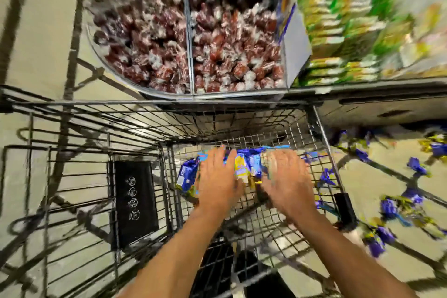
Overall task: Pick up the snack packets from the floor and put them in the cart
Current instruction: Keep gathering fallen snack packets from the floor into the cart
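Blue and yellow snack packets (246, 164) sit bunched between the two hands down inside the wire cart (154, 126), over its mesh floor, while many more of the same packets (411, 203) lie scattered on the floor (377, 172) to the right of the cart. The step in hand looks like setting this bundle down, and it seems best done by lowering it until it rests on the mesh before the palms part, so nothing slides toward the side wall or spills over the rim. Letting go evenly on both sides should keep the stack from toppling. Both forearms reach forward and down over the near edge of the cart, backs of the hands up. The left hand (217, 179) presses the left side of the bundle, fingers pointing away and fairly straight; one packet pokes out beyond it to the left. The right hand (286, 180) covers the right side in a mirrored pose. Motion blur hides the fingertips, so whether each grip curls under the packets or merely squeezes them flat between the palms cannot be told. A black child-seat flap (133, 201) hangs to the left.
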Motion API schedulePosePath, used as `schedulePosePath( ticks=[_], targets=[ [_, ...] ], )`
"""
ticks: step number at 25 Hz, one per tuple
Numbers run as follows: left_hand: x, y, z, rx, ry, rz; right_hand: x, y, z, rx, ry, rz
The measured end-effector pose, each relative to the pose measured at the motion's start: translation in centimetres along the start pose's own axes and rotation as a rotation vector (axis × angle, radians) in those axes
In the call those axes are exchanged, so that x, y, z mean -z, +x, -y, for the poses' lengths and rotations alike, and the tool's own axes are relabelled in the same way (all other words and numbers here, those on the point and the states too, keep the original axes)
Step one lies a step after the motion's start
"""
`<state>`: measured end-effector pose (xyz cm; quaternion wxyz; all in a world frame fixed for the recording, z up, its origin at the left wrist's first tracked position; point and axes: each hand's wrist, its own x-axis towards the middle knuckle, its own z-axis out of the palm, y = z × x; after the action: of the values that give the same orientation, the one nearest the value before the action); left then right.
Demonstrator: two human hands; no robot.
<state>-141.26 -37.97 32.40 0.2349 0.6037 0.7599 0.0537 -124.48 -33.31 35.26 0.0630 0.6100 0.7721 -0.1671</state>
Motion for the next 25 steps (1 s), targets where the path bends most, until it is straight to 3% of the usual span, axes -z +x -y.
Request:
schedulePosePath(
  ticks=[2,5,9,17,25],
  targets=[
    [2.6,-1.3,-4.1,-0.077,0.071,0.012,3.4,-2.5,-2.3,-0.006,-0.028,-0.088],
    [4.9,-4.2,-12.6,-0.333,0.214,-0.028,8.7,-8.0,-7.7,-0.147,-0.091,-0.135],
    [2.9,-9.1,-25.8,-0.628,0.340,-0.008,11.9,-17.4,-18.5,-0.314,-0.087,-0.188],
    [-8.7,-23.7,-51.1,-0.824,0.319,0.105,12.5,-37.1,-40.5,-0.632,0.029,-0.326],
    [-15.3,-27.3,-66.5,-0.972,0.363,0.152,14.1,-45.2,-55.3,-0.792,0.141,-0.374]
  ],
)
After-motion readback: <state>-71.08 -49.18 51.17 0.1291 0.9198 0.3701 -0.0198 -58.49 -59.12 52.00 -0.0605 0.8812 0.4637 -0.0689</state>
